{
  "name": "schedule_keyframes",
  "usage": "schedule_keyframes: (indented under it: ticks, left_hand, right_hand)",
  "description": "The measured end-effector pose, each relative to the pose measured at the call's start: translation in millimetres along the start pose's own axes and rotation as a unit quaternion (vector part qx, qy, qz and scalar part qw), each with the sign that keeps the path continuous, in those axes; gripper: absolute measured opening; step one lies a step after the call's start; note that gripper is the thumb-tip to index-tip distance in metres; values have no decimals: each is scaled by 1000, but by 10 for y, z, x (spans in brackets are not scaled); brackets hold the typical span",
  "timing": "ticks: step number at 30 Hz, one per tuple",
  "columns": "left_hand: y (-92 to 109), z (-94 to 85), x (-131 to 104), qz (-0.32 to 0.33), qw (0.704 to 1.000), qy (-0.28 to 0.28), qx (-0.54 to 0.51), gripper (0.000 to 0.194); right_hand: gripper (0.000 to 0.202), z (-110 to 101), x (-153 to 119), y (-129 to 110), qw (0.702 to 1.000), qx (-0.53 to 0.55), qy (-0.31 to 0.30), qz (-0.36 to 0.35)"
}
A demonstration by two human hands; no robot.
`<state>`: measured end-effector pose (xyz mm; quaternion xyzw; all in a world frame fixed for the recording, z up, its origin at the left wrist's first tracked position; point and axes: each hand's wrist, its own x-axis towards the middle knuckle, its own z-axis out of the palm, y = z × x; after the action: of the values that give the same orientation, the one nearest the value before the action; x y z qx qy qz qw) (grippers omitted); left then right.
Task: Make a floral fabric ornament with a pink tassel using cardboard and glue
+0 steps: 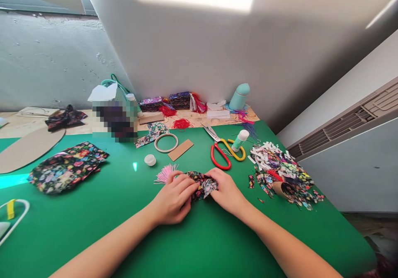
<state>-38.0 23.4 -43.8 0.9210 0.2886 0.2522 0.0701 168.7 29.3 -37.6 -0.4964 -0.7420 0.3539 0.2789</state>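
Observation:
Both my hands are closed on one piece of dark floral fabric (pixel 199 183) just above the green mat. My left hand (pixel 174 196) grips its left side with bent fingers. On the right side, my right hand (pixel 229 190) pinches the edge, where a paler, greyish patch of the cloth shows. A pink tassel (pixel 166 173) lies by my left hand, its top hidden behind the fingers; I cannot tell if it joins the fabric. Beyond my hands are scissors (pixel 221 157) with one red and one yellow handle, and a glue stick (pixel 240 140) standing against the yellow handle.
The green mat (pixel 124 228) bears a white cap (pixel 150 160), a ring (pixel 166 143), a cardboard strip (pixel 180 150) and a floral fabric piece (pixel 70 167). A heap of scraps (pixel 280 174) lies right. Behind stand a turquoise bottle (pixel 239 97) and red threads (pixel 182 123).

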Motion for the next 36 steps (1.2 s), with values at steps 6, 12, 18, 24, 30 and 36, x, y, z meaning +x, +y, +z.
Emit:
schedule_keyframes:
  ticks: [6,12,18,24,30,36]
  left_hand:
    - [1,20,11,44,998,-51,5,42]
    - [8,-1,35,22,998,-29,45,35]
    - [-8,21,21,12,998,-6,58,33]
    - [-4,31,0,14,1000,-6,9,39]
    - [9,-26,28,10,995,-98,-24,62]
    - [7,-36,29,4,991,-132,-28,73]
  right_hand:
    - [42,-39,-24,-3,992,-121,18,-7]
    - [48,-49,-19,36,991,-128,29,-32]
    - [50,-38,-35,35,988,-107,30,-111]
    - [41,-19,-79,-39,979,-142,-21,-145]
    - [27,-56,-96,-118,988,-108,-30,-101]
    - [13,-144,-48,-111,988,-96,44,-114]
